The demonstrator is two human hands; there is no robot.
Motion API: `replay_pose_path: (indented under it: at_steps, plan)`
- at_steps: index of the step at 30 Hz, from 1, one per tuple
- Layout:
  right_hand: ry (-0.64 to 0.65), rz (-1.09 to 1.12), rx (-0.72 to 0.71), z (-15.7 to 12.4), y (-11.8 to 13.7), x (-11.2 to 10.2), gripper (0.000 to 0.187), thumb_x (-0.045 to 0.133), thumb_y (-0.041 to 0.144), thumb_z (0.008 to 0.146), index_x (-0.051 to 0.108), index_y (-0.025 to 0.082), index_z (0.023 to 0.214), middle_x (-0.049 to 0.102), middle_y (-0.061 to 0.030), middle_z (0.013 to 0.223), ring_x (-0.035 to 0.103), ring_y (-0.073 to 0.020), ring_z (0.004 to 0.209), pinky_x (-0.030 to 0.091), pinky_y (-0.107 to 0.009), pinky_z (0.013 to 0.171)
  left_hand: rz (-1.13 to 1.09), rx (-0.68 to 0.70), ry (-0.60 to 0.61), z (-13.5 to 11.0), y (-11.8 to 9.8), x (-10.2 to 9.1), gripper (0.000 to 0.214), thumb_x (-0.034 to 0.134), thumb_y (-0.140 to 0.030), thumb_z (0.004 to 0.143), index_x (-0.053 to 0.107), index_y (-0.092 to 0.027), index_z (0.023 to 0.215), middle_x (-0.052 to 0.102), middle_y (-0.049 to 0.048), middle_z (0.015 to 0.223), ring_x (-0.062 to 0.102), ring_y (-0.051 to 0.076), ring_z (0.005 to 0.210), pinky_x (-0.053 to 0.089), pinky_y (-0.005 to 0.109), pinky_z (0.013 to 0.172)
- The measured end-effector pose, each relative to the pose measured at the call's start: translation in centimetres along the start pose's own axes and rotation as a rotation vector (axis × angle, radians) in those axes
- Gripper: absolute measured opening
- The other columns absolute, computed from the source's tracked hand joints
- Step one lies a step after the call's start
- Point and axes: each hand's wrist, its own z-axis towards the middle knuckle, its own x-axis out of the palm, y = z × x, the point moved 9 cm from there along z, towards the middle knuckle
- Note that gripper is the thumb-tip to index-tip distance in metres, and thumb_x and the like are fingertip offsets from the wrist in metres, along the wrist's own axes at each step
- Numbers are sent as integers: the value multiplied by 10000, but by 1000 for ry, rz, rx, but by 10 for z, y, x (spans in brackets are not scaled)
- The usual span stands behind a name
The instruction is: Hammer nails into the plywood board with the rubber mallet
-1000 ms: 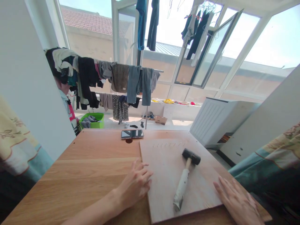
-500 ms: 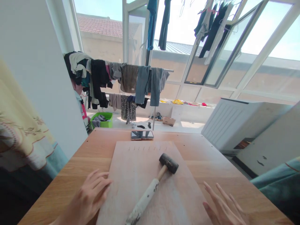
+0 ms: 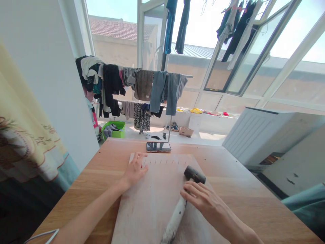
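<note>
A pale wooden board point(image 3: 157, 193) lies on the table in front of me, with a row of thin upright nails point(image 3: 164, 162) along its far end. My left hand point(image 3: 135, 171) is at the board's far left corner, beside the leftmost nails, with thumb and forefinger apart and nothing visible between them. Across the right side of the board lies a mallet with a black head point(image 3: 195, 174) and a worn white-painted handle point(image 3: 175, 218). My right hand point(image 3: 199, 195) has its fingers curled over the handle just below the head, hiding the neck.
A phone point(image 3: 158, 146) lies on the wooden table point(image 3: 228, 179) beyond the board. Past the table stand a rack of clothes point(image 3: 144, 84) and a green basket point(image 3: 118, 130). A white cabinet-like object point(image 3: 248, 135) is at the right, a curtain point(image 3: 33, 128) at the left.
My left hand has moved forward from the board's left edge to its far corner. My right hand has come from the table onto the mallet, which has shifted right and turned slightly.
</note>
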Motion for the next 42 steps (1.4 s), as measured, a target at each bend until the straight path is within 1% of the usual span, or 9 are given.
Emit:
replay_pose_path:
  at_steps: [4, 7, 13, 16, 18, 22, 27, 34, 42]
  plan:
    - [-15, 46, 62, -28, -24, -7, 416, 457, -44, 893, 639, 216, 1162, 699, -75, 1160, 638, -223, 1144, 556, -322, 900, -33, -59, 32, 4, 17, 11, 341, 543, -217, 836, 578, -167, 1172, 524, 66, 1082, 567, 134, 630, 516, 351, 739]
    - [-48, 112, 105, -43, -40, -9, 559, 394, -72, 868, 603, 246, 1277, 669, -62, 1271, 555, -217, 1270, 521, -350, 1001, -65, -79, 126, 16, 22, 11, 342, 585, -260, 807, 598, -169, 1136, 554, 65, 1070, 571, 147, 668, 506, 350, 768]
    - [-166, 174, 492, -16, -127, -12, 301, 425, 166, 949, 709, 179, 1046, 726, -104, 1010, 680, -231, 966, 557, -383, 869, -181, -175, 541, 50, 30, 19, 558, 770, -492, 648, 638, -179, 1090, 609, 68, 1111, 583, 196, 821, 481, 288, 713]
    - [-75, 150, 629, 9, -166, 5, 264, 468, 204, 961, 710, 167, 1061, 729, -60, 891, 699, -194, 791, 565, -349, 778, -208, -181, 592, 52, 33, 21, 528, 780, -508, 626, 645, -175, 1013, 622, 43, 995, 579, 202, 827, 453, 270, 681]
    - [29, 140, 675, 22, -181, 21, 220, 521, 280, 984, 696, 165, 1056, 720, -38, 887, 693, -180, 797, 567, -361, 780, -237, -186, 567, 50, 37, 22, 499, 775, -503, 630, 640, -172, 979, 608, 12, 862, 569, 187, 768, 433, 262, 651]
    - [260, 135, 705, 37, -185, 51, 287, 613, 373, 962, 634, 181, 1175, 673, -64, 1172, 675, -190, 966, 573, -404, 841, -336, -246, 568, 43, 48, 27, 500, 767, -525, 639, 637, -165, 961, 578, -26, 689, 539, 157, 647, 400, 247, 583]
    - [433, 129, 713, 47, -177, 65, 318, 621, 352, 958, 614, 191, 1232, 642, -81, 1249, 662, -211, 1027, 568, -419, 871, -402, -237, 590, 44, 51, 29, 454, 774, -530, 640, 662, -156, 872, 595, -12, 665, 556, 152, 603, 412, 240, 534]
    - [435, 145, 638, 61, -167, 57, 322, 621, 350, 958, 611, 193, 1238, 636, -83, 1264, 656, -217, 1048, 562, -433, 888, -451, -202, 569, 47, 47, 28, 365, 760, -473, 663, 642, -149, 783, 606, -3, 706, 533, 125, 547, 421, 237, 496]
    - [466, 203, 564, 74, -148, 57, 301, 615, 349, 962, 621, 196, 1221, 643, -80, 1254, 659, -209, 1035, 563, -424, 885, -296, -89, 446, 55, 45, 22, 292, 739, -445, 714, 699, -161, 769, 681, 35, 787, 613, 190, 765, 467, 267, 655]
